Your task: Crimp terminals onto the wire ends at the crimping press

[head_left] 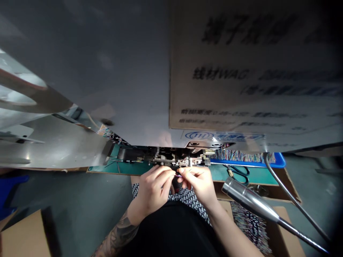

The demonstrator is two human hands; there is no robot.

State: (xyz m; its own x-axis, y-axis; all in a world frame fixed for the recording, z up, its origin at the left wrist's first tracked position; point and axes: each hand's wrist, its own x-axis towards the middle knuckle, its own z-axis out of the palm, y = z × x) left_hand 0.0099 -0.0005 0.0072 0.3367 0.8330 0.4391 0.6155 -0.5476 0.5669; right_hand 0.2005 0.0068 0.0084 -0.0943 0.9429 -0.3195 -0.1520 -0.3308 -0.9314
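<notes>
My left hand (157,185) and my right hand (198,182) meet at the front of a grey crimping machine (128,82), each closed in a pinch. Between their fingertips runs a thin purple wire (179,175), held from both sides. Its ends are too small to make out. Just beyond my fingers lies the machine's metal crimping head (174,159), close to the right fingertips. Whether the wire touches it, I cannot tell.
At the right, a blue tray (281,160) holds many coloured wires, with black-handled scissors (242,173) nearby on the green bench top (214,172). A silver gooseneck lamp (250,200) reaches in from the lower right. Below it, more wires (252,225) lie in a cardboard box.
</notes>
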